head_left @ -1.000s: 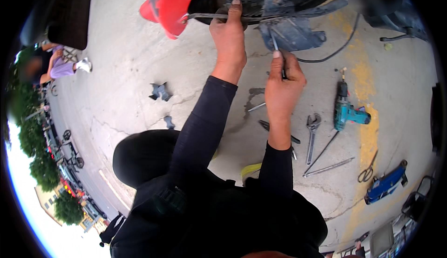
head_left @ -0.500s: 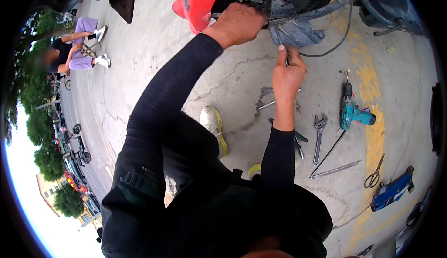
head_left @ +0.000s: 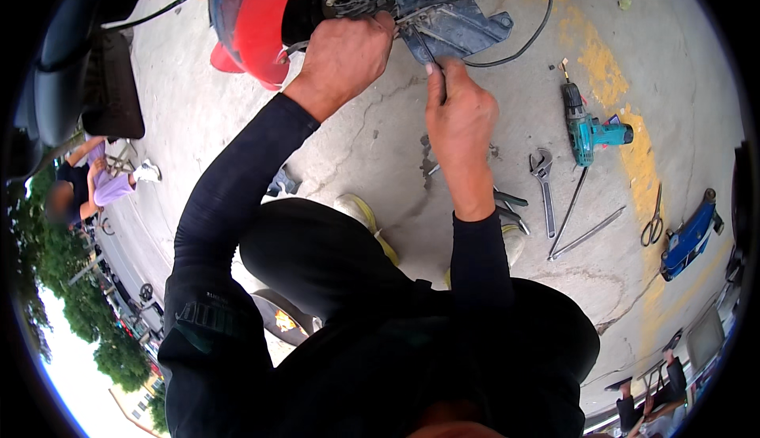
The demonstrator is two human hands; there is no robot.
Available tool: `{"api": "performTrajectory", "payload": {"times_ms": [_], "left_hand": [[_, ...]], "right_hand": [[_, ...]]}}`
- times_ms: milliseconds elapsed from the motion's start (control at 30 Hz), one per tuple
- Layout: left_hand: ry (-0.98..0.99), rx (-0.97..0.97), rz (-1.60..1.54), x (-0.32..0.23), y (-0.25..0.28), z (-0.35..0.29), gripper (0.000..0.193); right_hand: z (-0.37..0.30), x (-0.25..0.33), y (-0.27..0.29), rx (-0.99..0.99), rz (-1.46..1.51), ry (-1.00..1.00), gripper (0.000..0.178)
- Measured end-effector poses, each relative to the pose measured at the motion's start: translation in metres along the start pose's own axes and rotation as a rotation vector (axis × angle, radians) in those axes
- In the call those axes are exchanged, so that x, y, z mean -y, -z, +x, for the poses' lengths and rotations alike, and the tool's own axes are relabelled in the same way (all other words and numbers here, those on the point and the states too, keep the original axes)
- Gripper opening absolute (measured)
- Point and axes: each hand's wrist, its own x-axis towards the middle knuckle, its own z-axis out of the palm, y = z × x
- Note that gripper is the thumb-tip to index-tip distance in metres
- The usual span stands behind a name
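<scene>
At the front wheel of a red scooter [head_left: 265, 18], my left hand [head_left: 344, 58] is closed, its fingertips against the metal parts beside the wheel hub. What those fingers grip is hidden. A dark grey plastic guard [head_left: 463, 30] juts out to the right of them. My right hand [head_left: 463, 129] is just below this guard, thumb and fingers pinched on a thin dark rod [head_left: 423, 45] that runs up across the guard toward my left fingertips. Its lower end is hidden in the hand. A black cable [head_left: 526, 52] curves from behind the right fingers up to the scooter.
On the concrete to the right lie an adjustable wrench [head_left: 546, 193], pliers [head_left: 511, 200], a teal power drill [head_left: 586, 125], metal bars [head_left: 586, 234], scissors [head_left: 653, 220] and a blue jack [head_left: 690, 236]. A person [head_left: 87, 177] sits at the far left; another [head_left: 661, 394] is at lower right.
The view has shifted, so the scooter and both hands appear farther left. The hands stay at the same parts, the right still pinching. A second seated person now shows at lower right.
</scene>
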Motion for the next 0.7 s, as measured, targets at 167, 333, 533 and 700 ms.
{"api": "performTrajectory", "payload": {"times_ms": [167, 333, 533, 700], "left_hand": [[0.033, -0.03, -0.035, -0.007, 0.013, -0.002, 0.031], [0.079, -0.082, 0.04, -0.011, 0.005, -0.002, 0.038], [0.093, -0.115, 0.05, -0.012, 0.004, -0.001, 0.044], [0.126, -0.092, 0.091, -0.014, 0.002, -0.001, 0.045]], "right_hand": [[-0.006, -0.003, -0.008, -0.022, 0.045, -0.04, 0.014], [0.003, -0.009, 0.002, 0.072, 0.149, -0.12, 0.016], [0.032, -0.012, 0.031, 0.228, 0.119, -0.039, 0.018], [0.027, -0.016, 0.025, 0.2, 0.181, -0.058, 0.018]]}}
